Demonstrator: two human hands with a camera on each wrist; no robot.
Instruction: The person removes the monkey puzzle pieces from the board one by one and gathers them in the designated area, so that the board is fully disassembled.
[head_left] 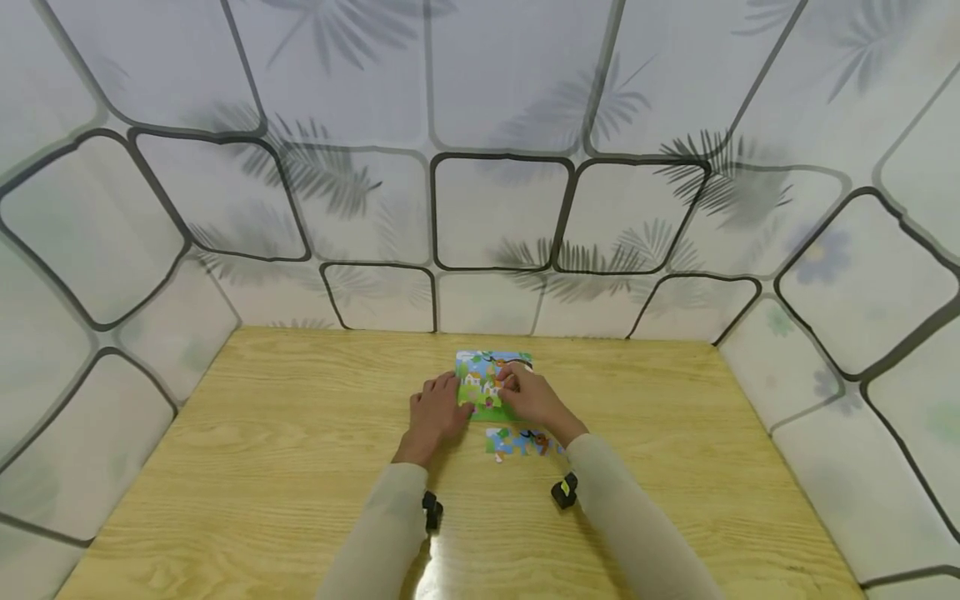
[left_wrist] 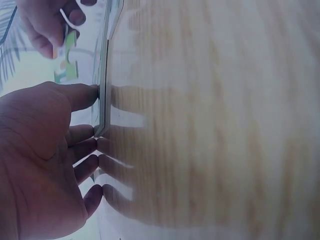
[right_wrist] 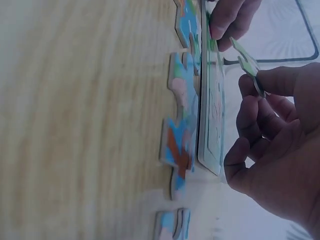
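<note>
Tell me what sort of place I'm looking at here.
Probably a small indoor tabletop workspace, though the room's wider purpose isn't shown. Leaf-patterned walls close in a bare-wood table at the back and both sides, and a colorful puzzle board lies on it near loose pieces.

The right hand (head_left: 534, 400) hides part of the jigsaw board (head_left: 495, 414); 2 sleeves (head_left: 386, 521) run off the head view's bottom edge.

Left fingers (left_wrist: 86, 169) extended; right fingers (right_wrist: 250, 117) curled, pinching; forearms (head_left: 637, 517) converging.
</note>
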